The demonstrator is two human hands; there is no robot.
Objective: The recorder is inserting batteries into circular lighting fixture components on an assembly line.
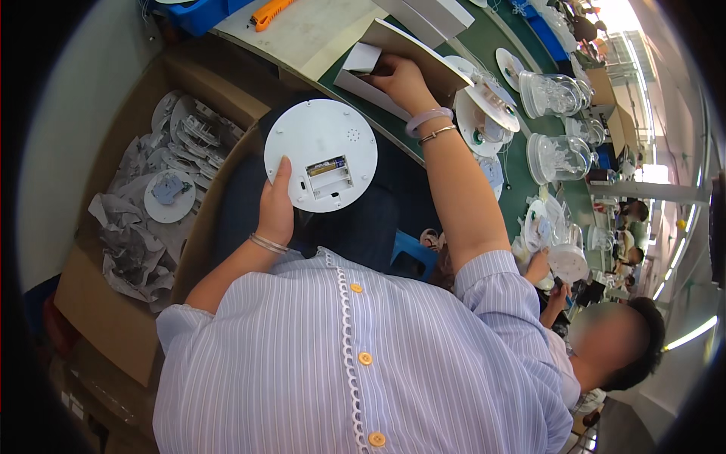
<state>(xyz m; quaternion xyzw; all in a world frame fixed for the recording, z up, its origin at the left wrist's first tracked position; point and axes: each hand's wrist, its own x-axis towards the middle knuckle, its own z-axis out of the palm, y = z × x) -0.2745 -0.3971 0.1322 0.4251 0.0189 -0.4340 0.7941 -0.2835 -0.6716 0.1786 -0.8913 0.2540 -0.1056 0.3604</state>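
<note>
My left hand (277, 208) grips the lower left edge of a round white plastic base (291, 144), with the thumb on its face. The base's battery compartment (330, 179) is uncovered and faces up. One battery (326, 167) lies in its upper slot; the slots below it hold none. My right hand (401, 79) reaches into an open white cardboard box (367, 89) on the table, fingers bent together at its left end. Whatever those fingers hold is hidden by the hand and the box wall.
A large cardboard carton (102, 318) at left holds round white parts and crumpled paper. An orange utility knife (270, 13) lies at the back of the table. Right of the box stand white discs and clear domes (556, 157). A co-worker (597, 340) sits at the right.
</note>
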